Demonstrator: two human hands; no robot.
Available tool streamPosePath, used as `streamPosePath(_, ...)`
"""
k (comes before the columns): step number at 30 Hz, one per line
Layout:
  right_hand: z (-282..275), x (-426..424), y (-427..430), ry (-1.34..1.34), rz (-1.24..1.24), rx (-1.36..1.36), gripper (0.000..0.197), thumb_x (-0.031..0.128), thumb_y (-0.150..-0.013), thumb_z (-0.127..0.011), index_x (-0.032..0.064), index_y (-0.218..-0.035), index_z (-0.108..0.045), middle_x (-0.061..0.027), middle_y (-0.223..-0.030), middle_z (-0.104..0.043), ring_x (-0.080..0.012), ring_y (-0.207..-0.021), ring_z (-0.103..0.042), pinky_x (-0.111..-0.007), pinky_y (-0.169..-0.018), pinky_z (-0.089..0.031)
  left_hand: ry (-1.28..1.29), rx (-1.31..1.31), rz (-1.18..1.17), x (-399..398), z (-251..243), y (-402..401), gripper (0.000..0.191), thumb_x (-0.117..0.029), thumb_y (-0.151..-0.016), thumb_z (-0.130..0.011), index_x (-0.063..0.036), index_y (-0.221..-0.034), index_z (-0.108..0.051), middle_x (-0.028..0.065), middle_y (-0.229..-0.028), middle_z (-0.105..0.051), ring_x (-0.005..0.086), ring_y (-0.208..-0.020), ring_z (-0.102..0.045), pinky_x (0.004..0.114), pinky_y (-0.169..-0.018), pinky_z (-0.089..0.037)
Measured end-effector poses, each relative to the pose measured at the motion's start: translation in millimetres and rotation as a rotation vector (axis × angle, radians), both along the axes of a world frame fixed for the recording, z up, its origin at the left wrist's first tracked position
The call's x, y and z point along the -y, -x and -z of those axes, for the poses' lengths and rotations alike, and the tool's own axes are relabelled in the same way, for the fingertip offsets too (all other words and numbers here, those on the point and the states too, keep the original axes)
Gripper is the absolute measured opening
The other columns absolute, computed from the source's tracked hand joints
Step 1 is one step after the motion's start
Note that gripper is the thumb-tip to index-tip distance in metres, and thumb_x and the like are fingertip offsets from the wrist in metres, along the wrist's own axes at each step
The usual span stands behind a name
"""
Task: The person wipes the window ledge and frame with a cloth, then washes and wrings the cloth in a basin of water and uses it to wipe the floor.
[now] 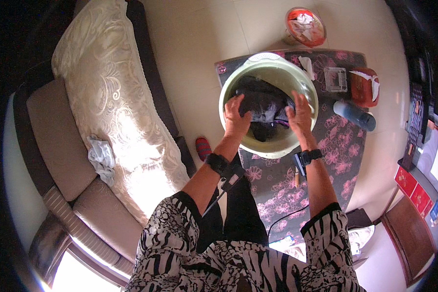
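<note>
A pale green plastic basin (256,146) stands on a table with a dark, pink-flowered cover (337,140). Inside it a bundle of dark fabric (264,104) lies bunched in what looks like water, with a small purple patch near its lower right. My left hand (237,116) is over the basin's left side, fingers spread, at the fabric's left edge. On the opposite side my right hand (300,115) hovers by the fabric's right edge, fingers apart. Whether the fingertips touch the fabric is hard to tell. Both wrists wear black straps with small devices and cables.
Right of the basin are a clear plastic box (335,79), a red container (364,89) with white paper, and a blue bottle (354,115) on its side. A waste bin (311,42) stands beyond the table. At left is a sofa (58,127); a striped slipper (203,148) is on the floor.
</note>
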State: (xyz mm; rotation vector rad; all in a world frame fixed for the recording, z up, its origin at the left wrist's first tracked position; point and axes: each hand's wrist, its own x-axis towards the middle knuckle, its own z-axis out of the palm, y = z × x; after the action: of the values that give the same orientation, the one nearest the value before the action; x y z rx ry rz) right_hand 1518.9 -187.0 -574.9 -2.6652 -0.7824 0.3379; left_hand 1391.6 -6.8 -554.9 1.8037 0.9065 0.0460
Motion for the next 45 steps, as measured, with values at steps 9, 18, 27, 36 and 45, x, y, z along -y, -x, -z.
streamPosePath(9, 41.8, -24.6, 20.3, 0.286, -0.023, -0.217, 0.049, 0.014, -0.070, -0.062, 0.0079, -0.116, -0.045, -0.0217, -0.099, -0.053, -0.0389, -0.092, -0.054, -0.048, -0.077, -0.043, 0.022, -0.125, -0.024, 29.3, 2.1, -1.6, 0.056, -0.023, -0.075, -0.058, -0.0140, -0.126, -0.038, 0.0207, -0.131, -0.026, 0.0373, -0.121, -0.029, 0.042, -0.096, -0.032)
streamPosePath(18, -72.4, -39.4, 27.3, -0.398, 0.054, -0.825, 0.028, 0.021, -0.071, -0.065, 0.0004, -0.089, -0.059, -0.0137, -0.075, -0.062, -0.0222, -0.068, -0.060, -0.033, -0.063, -0.046, 1.173, -0.315, -0.569, 32.3, -57.7, -33.0, 0.080, -0.044, -0.076, -0.061, -0.0273, -0.134, -0.009, 0.0105, -0.129, -0.031, 0.0291, -0.114, -0.039, 0.058, -0.082, -0.039)
streamPosePath(27, -142.2, -66.3, 53.7, -0.481, -0.052, -0.747, 0.023, 0.014, -0.069, -0.068, -0.0021, -0.067, -0.052, -0.0062, -0.056, -0.049, -0.0081, -0.054, -0.045, -0.027, -0.048, -0.039, 1.590, 0.148, -0.586, 21.0, -36.6, -32.8, 0.046, -0.018, -0.070, -0.069, -0.0147, -0.105, -0.039, 0.0081, -0.088, -0.053, 0.0227, -0.077, -0.055, 0.036, -0.065, -0.050)
streamPosePath(36, -127.9, -87.8, 62.6, -0.432, 0.107, -0.505, 0.021, 0.017, -0.071, -0.061, -0.0027, -0.066, -0.055, -0.0108, -0.051, -0.052, -0.0112, -0.047, -0.051, -0.028, -0.045, -0.041, 1.451, 0.222, -0.650, 32.4, 1.9, -17.2, 0.041, -0.024, -0.074, -0.065, -0.0072, -0.107, -0.047, 0.0078, -0.092, -0.056, 0.0219, -0.077, -0.057, 0.034, -0.066, -0.050)
streamPosePath(45, -88.8, -77.2, 45.9, -0.445, 0.395, -0.372, 0.033, 0.029, -0.073, -0.056, -0.0024, -0.064, -0.057, -0.0213, -0.057, -0.055, -0.0339, -0.053, -0.058, -0.037, -0.049, -0.045, 0.999, -0.040, -0.809, 41.2, -21.8, -33.3, 0.042, -0.033, -0.076, -0.060, 0.0023, -0.097, -0.049, 0.0081, -0.083, -0.057, 0.0219, -0.072, -0.056, 0.036, -0.060, -0.046)
